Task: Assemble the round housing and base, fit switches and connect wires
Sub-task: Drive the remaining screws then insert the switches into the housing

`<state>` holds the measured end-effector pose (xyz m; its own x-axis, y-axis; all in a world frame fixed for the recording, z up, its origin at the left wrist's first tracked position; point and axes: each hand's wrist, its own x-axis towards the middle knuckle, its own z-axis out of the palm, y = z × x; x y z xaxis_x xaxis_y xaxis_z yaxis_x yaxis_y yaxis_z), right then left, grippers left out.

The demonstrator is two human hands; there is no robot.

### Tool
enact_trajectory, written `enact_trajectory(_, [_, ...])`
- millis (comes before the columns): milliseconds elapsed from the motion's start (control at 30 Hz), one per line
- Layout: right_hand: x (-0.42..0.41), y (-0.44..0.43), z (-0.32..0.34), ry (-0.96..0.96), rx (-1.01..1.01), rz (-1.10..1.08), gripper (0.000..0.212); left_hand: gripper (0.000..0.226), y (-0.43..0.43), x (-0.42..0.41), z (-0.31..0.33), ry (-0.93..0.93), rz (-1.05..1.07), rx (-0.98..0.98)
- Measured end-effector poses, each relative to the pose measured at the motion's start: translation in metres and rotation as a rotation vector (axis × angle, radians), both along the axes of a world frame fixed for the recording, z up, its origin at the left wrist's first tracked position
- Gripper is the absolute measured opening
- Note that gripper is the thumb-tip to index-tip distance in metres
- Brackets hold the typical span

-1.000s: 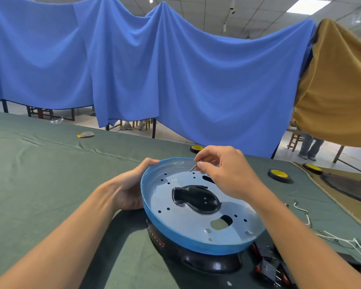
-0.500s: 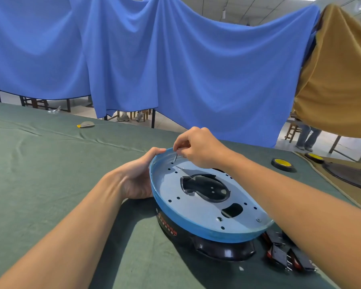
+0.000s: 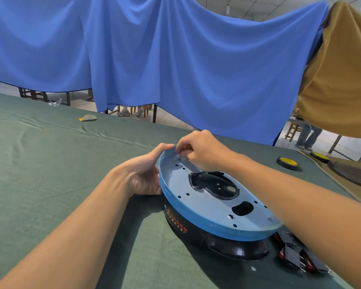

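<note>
A round blue base plate (image 3: 208, 207) with several small holes and a dark central cutout lies on top of the black round housing (image 3: 233, 245). My left hand (image 3: 144, 174) holds the plate's left rim, thumb over the edge. My right hand (image 3: 198, 150) pinches a small metal screw (image 3: 179, 157) upright over a hole near the plate's far left rim. Red and black rocker switches (image 3: 294, 255) lie on the cloth at the housing's right, partly hidden by my right forearm.
The green cloth table (image 3: 50, 163) stretches left and far. A yellow-centred black tape roll (image 3: 289, 162) sits at the far right, another roll (image 3: 320, 157) beyond it beside a dark round part (image 3: 352, 174). A small flat item (image 3: 88, 117) lies far left. Blue drapes hang behind.
My right hand has carried the screw from the plate's middle to its far left rim and turned it upright. The view has tilted down slightly. My left hand has stayed on the rim.
</note>
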<state>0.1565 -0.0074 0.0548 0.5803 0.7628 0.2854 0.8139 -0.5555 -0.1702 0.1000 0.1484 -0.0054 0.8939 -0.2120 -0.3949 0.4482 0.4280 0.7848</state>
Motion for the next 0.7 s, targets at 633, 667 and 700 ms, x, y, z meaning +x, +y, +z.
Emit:
enact_trajectory(633, [0.012,0.004,0.006,0.04,-0.031,0.022,0.016,0.08,-0.002,-0.001,0.001,0.032,-0.003,-0.087])
enact_trajectory(667, [0.012,0.005,0.006,0.035,-0.032,0.02,0.016,0.084,-0.002,-0.001,0.002,0.032,-0.003,-0.093])
enact_trajectory(700, [0.012,0.005,0.006,0.039,-0.031,0.017,0.017,0.084,-0.002,-0.002,0.002,0.031,-0.004,-0.095])
